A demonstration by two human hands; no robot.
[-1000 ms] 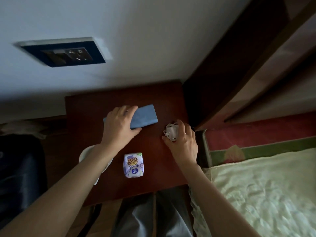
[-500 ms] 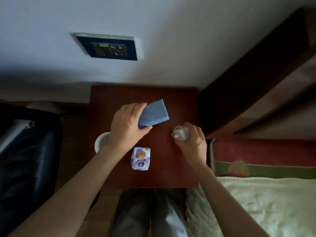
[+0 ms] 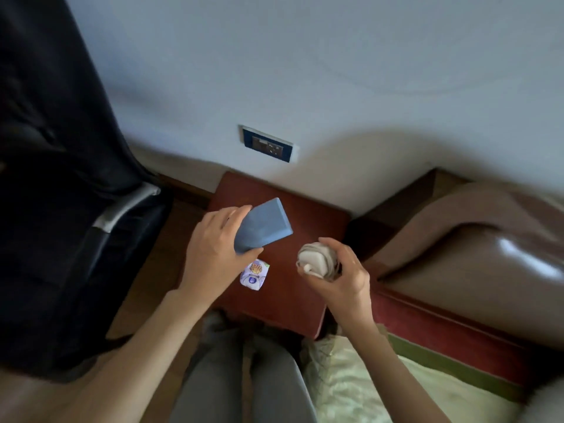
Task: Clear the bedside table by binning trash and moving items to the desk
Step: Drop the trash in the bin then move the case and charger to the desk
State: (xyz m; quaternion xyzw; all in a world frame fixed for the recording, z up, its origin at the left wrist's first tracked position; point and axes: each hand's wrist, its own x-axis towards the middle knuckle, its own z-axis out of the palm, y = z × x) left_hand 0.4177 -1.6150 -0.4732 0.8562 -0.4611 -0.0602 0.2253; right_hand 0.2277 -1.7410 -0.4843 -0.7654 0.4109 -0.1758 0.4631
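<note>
Left hand: your left hand [image 3: 213,254] grips the lower end of the blue block [image 3: 262,227], fingers [image 3: 232,213] curled over its top edge and thumb under it.
Blue block: it is tilted and lifted above the table [image 3: 293,288], its free end pointing toward the wall.
Right hand: your right hand [image 3: 341,273] is wrapped round the white charger [image 3: 316,261], fingers closed behind it and thumb below.
White charger: it has a cable wound around it and sits in your palm, held over the right part of the table.
Snack packet: the small white and purple snack packet [image 3: 254,274] lies flat on the table, just below your left thumb and apart from the charger.
Table: a dark red wooden top against the wall, under the blue wall socket [image 3: 267,145].
Left of table: a dark chair [image 3: 70,209] with a grey armrest.
Right of table: the bed [image 3: 366,380] with pale green bedding and a brown padded headboard [image 3: 476,251].
Below: your grey trouser legs [image 3: 244,377] show between your arms.
</note>
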